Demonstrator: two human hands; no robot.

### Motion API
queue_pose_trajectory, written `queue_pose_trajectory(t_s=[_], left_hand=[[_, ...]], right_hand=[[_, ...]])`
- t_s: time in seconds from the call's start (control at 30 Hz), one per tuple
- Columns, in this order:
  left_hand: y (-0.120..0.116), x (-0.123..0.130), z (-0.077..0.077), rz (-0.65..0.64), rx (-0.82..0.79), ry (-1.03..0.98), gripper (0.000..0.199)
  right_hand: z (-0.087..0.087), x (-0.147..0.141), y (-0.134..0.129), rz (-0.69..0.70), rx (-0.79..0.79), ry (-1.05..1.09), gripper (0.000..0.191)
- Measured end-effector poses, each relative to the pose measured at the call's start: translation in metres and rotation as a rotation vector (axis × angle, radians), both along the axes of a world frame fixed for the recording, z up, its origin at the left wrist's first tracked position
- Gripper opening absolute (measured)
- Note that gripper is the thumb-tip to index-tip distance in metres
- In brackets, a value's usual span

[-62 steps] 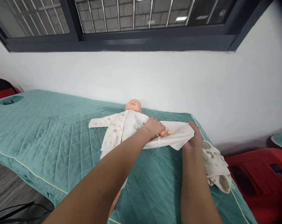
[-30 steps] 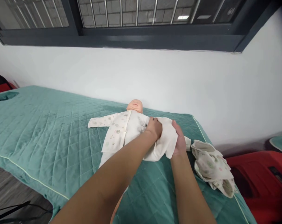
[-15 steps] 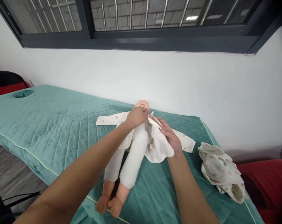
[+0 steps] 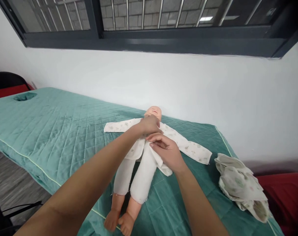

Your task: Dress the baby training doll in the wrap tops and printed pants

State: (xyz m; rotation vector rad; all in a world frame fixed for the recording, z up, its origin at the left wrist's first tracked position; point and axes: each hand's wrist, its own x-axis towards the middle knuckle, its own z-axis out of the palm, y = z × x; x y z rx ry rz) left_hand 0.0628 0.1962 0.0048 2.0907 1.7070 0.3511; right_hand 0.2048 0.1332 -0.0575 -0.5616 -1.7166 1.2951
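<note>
A baby doll (image 4: pixel 143 175) lies on its back on the green quilted bed, head towards the wall and bare feet towards me. Its white patterned shirt (image 4: pixel 198 151) has both sleeves spread out sideways. On the doll's upper chest, just below the chin, my left hand (image 4: pixel 151 126) has bent fingers closed on the shirt. My right hand (image 4: pixel 167 149) is beside it over the belly, fingers curled round the shirt's front edge. The cloth between the fingers is mostly hidden.
The green bed cover (image 4: pixel 65 121) stretches left to a face hole (image 4: pixel 25 96). A crumpled light patterned cloth (image 4: pixel 241 186) lies at the right edge, near a red object (image 4: pixel 284 193). A white wall and barred window stand behind.
My right hand has moved left across the doll's belly, bringing the shirt's front flap with it. The flap was lifted out to the right before. The view has shifted slightly.
</note>
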Motion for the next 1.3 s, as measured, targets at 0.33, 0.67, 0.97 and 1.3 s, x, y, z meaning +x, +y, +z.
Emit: queue_pose_trajectory(t_s=[0.33,0.67,0.97,1.3], left_hand=[[0.020,0.000,-0.022,0.151,0.157,-0.070,0.026],[0.052,-0.016,-0.030,0.249,0.239,-0.264,0.015],[-0.028,-0.048,-0.066,0.359,0.466,-0.543,0.021],[-0.133,-0.085,-0.122,0.458,0.284,-0.647,0.029]], right_hand=[[0.002,-0.020,-0.013,-0.203,0.040,-0.038,0.010],[0.005,-0.038,-0.034,-0.057,-0.197,-0.105,0.012],[0.005,-0.017,-0.014,-0.359,0.170,-0.182,0.015],[-0.023,-0.012,-0.003,-0.272,0.501,-0.528,0.054]])
